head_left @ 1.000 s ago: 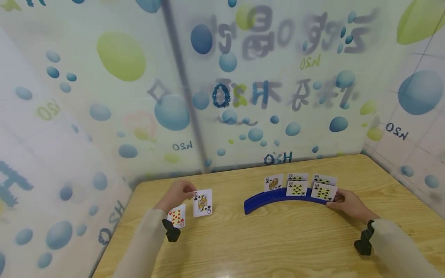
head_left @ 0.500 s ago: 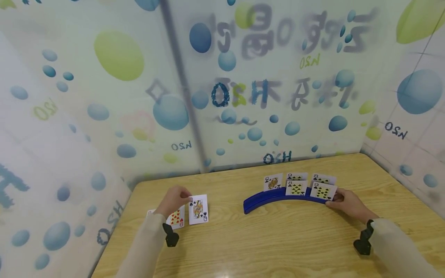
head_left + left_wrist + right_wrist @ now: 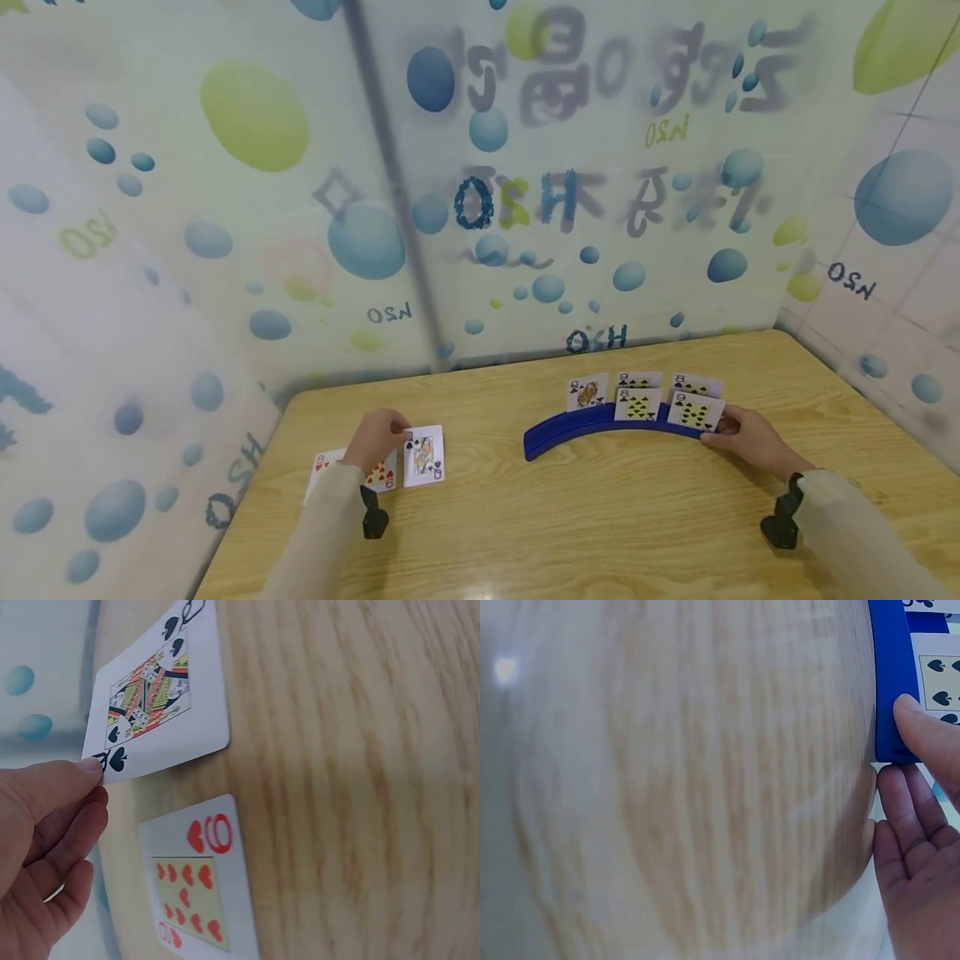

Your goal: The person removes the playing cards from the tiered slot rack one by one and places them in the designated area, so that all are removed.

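Note:
My left hand point(image 3: 377, 439) pinches a corner of the queen of spades point(image 3: 423, 457) between thumb and fingers. In the left wrist view the queen point(image 3: 154, 694) tilts, its near edge close over the wood. Beside it lies the nine of hearts point(image 3: 199, 877), partly behind my hand in the head view. Farther left an eight of hearts point(image 3: 324, 463) is mostly hidden by my sleeve. My right hand point(image 3: 753, 436) grips the right end of a curved blue card holder point(image 3: 555, 435), thumb point(image 3: 922, 727) on its front, fingers at its end.
Several black-suit cards stand in the holder in two rows, a queen point(image 3: 587, 393) at the back left and a nine point(image 3: 696, 412) at the front right. The wooden table point(image 3: 525, 533) meets a patterned wall point(image 3: 510, 292) behind and at the left.
My left hand has lowered the queen of spades leftward and down toward the table, beside the nine of hearts. More of the eight of hearts shows. My right hand stays at the holder.

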The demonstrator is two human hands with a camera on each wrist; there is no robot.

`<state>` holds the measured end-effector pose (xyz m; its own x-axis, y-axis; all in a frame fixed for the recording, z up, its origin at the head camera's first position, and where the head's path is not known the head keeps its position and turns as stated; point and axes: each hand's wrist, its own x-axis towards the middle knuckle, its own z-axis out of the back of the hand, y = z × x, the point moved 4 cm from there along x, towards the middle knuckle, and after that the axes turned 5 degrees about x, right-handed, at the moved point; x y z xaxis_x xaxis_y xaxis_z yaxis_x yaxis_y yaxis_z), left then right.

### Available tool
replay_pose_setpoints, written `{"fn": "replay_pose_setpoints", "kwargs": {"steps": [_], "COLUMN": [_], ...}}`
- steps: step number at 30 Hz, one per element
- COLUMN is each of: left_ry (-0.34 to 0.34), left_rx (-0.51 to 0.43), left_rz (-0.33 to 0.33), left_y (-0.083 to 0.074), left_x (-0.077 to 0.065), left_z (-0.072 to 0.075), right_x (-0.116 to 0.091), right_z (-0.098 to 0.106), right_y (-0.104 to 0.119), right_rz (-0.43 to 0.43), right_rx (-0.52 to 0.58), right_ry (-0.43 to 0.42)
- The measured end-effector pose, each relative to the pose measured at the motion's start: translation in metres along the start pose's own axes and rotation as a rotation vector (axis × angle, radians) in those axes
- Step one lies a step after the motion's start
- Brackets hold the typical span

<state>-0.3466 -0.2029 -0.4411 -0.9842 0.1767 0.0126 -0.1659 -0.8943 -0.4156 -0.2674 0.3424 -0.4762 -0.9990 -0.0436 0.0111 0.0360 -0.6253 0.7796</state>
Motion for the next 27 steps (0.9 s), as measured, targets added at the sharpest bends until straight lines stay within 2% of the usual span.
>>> {"fn": "replay_pose_setpoints", "kwargs": {"steps": [5,14,27], "left_ry": [-0.023,-0.025,-0.061], "left_rx": [0.029,0.024,0.058], "left_rz": [0.004,0.068,0.075], "left_y": [0.006,0.013,0.012], "left_x": [0.002,0.003,0.001], "left_z": [-0.007,-0.016,-0.019], "right_x": [0.0,-0.002,0.0], "right_z": [0.001,0.001,-0.001], "right_y": [0.001,0.005,-0.001], "right_rz": [-0.004,0.011,0.011], "right_rx": [-0.002,-0.004,-0.016], "right_ry": [-0.004,-0.009,-0.019]}}
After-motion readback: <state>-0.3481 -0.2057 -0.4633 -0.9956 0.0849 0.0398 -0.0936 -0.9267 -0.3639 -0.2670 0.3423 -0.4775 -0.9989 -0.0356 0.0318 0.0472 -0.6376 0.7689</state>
